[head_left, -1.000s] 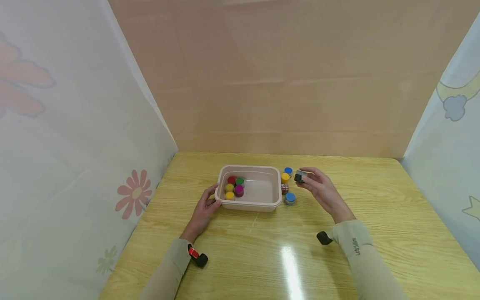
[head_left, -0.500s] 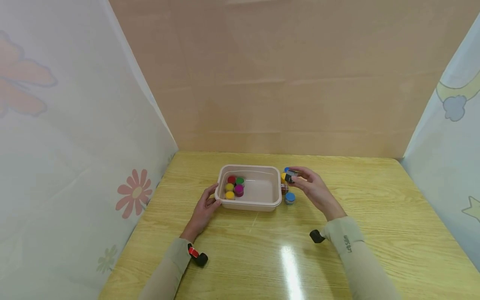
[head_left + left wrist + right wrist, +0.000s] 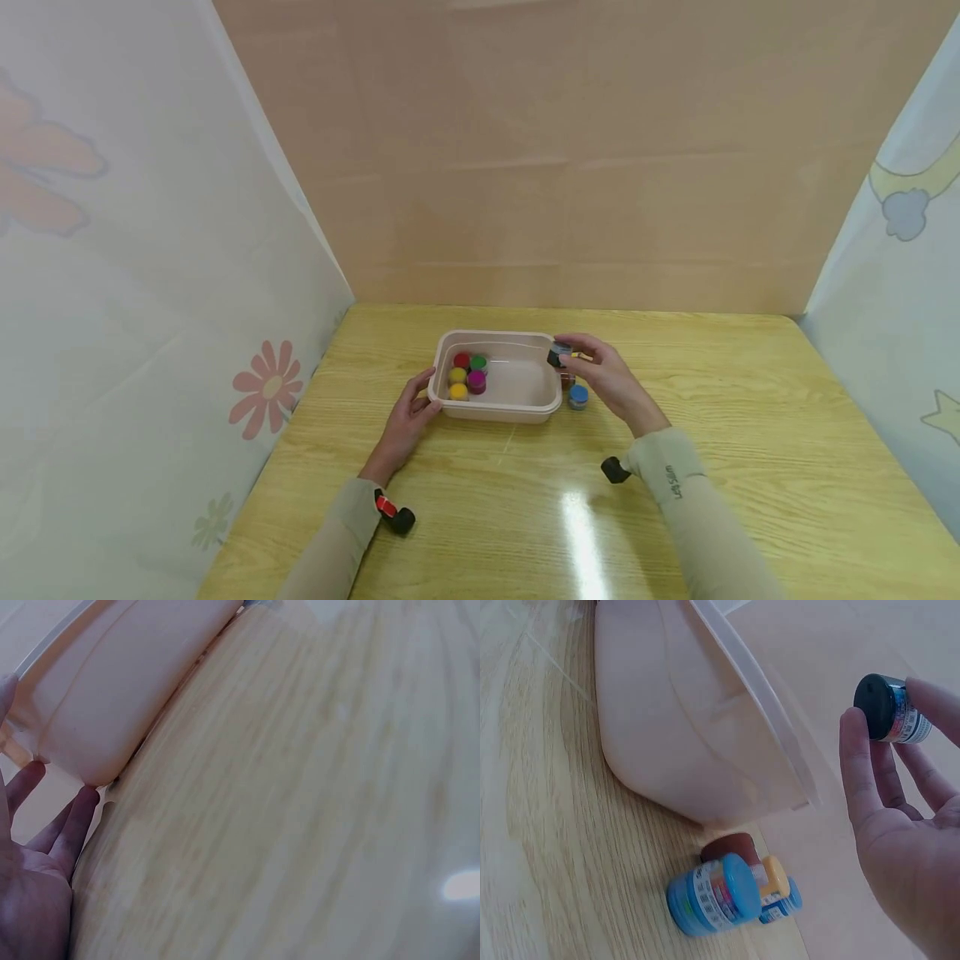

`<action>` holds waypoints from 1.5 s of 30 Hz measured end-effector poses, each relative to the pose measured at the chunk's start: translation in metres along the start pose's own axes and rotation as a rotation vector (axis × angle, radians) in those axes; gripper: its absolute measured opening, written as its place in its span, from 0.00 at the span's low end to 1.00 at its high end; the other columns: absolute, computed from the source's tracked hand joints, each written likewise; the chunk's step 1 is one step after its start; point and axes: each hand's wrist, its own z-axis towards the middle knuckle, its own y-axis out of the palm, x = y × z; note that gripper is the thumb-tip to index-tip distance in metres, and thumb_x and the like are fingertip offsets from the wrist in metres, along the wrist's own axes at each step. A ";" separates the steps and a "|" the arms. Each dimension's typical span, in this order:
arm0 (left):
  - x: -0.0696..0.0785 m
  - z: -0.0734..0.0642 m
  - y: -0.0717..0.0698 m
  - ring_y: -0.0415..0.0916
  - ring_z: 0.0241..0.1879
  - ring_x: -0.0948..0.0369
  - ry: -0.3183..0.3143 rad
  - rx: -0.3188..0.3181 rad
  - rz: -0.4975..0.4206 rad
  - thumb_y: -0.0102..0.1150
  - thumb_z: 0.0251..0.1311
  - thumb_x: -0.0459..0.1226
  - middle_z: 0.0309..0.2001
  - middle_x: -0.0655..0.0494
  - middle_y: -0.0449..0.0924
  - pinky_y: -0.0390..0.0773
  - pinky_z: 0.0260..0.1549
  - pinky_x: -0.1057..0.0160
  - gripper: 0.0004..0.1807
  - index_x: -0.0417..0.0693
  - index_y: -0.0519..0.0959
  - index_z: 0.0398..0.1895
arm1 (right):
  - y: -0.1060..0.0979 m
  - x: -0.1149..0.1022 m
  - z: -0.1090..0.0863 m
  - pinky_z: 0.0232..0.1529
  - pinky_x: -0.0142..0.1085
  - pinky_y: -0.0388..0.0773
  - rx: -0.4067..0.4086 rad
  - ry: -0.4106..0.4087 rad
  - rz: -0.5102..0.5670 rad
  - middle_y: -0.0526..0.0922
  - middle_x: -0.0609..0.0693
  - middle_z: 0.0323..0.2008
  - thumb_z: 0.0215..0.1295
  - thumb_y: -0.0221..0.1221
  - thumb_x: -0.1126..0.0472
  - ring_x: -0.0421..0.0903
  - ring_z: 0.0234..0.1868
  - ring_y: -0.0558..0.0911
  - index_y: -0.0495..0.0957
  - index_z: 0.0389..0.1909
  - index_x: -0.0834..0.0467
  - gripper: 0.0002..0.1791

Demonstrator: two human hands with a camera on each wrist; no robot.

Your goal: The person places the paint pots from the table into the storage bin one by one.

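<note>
In the head view my right hand (image 3: 609, 379) holds a small black-lidded paint jar (image 3: 558, 354) above the right rim of a pale pink plastic bin (image 3: 495, 413). The right wrist view shows this jar (image 3: 881, 709) tilted sideways, pinched between thumb and fingers. My left hand (image 3: 408, 417) holds the bin's left end, thumb near the front corner and fingers along the side; its fingertips (image 3: 88, 796) touch the wall low down. Inside, at the left, stand several jars with red (image 3: 461, 361), green (image 3: 478, 363), yellow (image 3: 458, 392) and purple (image 3: 477, 381) lids.
Right of the bin, a blue-lidded jar (image 3: 716, 894) stands on the wooden table (image 3: 517, 500). Beside it are a brown jar (image 3: 731, 846), a yellow-lidded jar (image 3: 774, 879) and another blue jar (image 3: 781, 906). A brown backdrop (image 3: 570, 208) rises behind the table.
My right hand has moved left with the black-lidded paint jar, from right of the loose jars to the bin's right rim. The left hand and the bin stay in place.
</note>
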 end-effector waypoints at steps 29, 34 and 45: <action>0.003 -0.001 0.000 0.73 0.69 0.42 0.011 -0.004 0.005 0.59 0.75 0.45 0.76 0.47 0.63 0.76 0.65 0.47 0.32 0.69 0.62 0.78 | 0.063 0.005 0.039 0.58 0.36 0.81 -0.118 0.005 -0.115 0.77 0.59 0.62 0.70 0.65 0.67 0.56 0.57 0.81 0.75 0.65 0.66 0.24; 0.004 0.000 0.000 0.72 0.69 0.41 0.009 -0.001 0.006 0.59 0.75 0.45 0.76 0.47 0.63 0.76 0.66 0.46 0.32 0.70 0.62 0.78 | 0.071 0.006 0.045 0.57 0.35 0.82 -0.152 -0.016 -0.174 0.79 0.60 0.60 0.69 0.66 0.67 0.58 0.59 0.80 0.78 0.62 0.65 0.22; 0.004 -0.001 0.001 0.72 0.70 0.42 -0.002 0.006 -0.006 0.60 0.74 0.46 0.77 0.48 0.62 0.77 0.65 0.50 0.32 0.70 0.62 0.78 | 0.090 0.013 0.057 0.53 0.41 0.83 -0.168 0.080 -0.427 0.84 0.55 0.56 0.62 0.73 0.63 0.52 0.52 0.84 0.84 0.54 0.56 0.20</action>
